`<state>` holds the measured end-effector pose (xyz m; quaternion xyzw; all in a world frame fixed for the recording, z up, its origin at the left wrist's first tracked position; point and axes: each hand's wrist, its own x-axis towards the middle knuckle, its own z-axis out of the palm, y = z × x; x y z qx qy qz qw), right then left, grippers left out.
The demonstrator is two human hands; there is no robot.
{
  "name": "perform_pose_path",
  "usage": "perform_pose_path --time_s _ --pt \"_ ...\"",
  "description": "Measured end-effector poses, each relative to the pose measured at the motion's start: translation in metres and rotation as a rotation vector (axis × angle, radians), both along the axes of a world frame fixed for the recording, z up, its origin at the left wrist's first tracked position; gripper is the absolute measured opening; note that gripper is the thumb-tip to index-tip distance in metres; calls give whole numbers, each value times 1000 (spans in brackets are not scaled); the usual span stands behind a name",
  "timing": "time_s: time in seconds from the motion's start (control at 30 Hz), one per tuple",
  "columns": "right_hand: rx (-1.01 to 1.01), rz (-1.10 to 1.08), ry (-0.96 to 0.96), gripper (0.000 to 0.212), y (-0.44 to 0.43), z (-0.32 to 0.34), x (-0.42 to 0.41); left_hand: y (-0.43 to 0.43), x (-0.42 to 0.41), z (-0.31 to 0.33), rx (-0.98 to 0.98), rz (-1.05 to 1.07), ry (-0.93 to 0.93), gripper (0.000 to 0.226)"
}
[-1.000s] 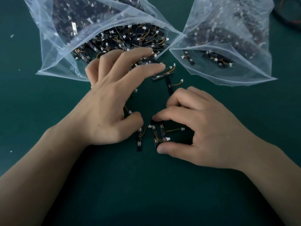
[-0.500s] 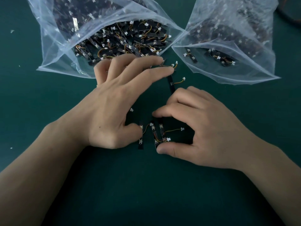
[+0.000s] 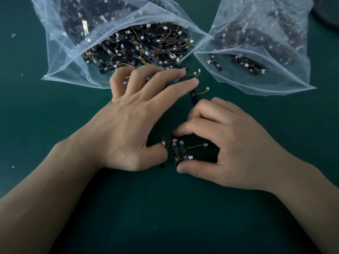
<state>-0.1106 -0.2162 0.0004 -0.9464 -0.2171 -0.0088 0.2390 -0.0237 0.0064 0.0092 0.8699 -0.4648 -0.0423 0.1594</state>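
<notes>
Small black circuit strips (image 3: 176,150) with thin yellow wires and white plugs are sitting as a short stack in the pinch of the right hand (image 3: 233,149). The curled index fingertip is pressing on the stack's far end and the thumb tip on its near end, while the stack is lying on the dark green mat (image 3: 165,217). I cannot tell how many strips are making it up. From inside that pinch one yellow wire is trailing under the arch of the hand, ending in a white plug (image 3: 205,144).

Just left of the pinch a single black strip (image 3: 163,143) is lying on the mat, and the thumb of the left hand (image 3: 135,121) is touching it. That left hand is grasping nothing. Its fingers are spread and nearly straight, resting on more strips beyond the pinch, at the mouth of a clear plastic bag (image 3: 60,57) packed with the same parts.

Beyond the pinch, just past the right hand's knuckles, a loose black strip (image 3: 194,94) with a yellow wire is lying apart from the stack. Further off, beyond and to the right of the pinch, a second clear plastic bag (image 3: 275,33) is holding more strips, with a few showing near its opening.
</notes>
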Motion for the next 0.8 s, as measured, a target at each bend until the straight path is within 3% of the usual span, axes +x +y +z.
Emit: perform_pose_path --time_s 0.27,0.5,0.8 --pt "-16 0 7 55 0 2 0 0 1 2 -53 1 38 101" --pt "-22 -18 -13 53 1 1 -2 1 4 3 -403 239 79 59" --pt "-44 5 -43 51 1 1 -2 2 6 3 -424 244 115 42"
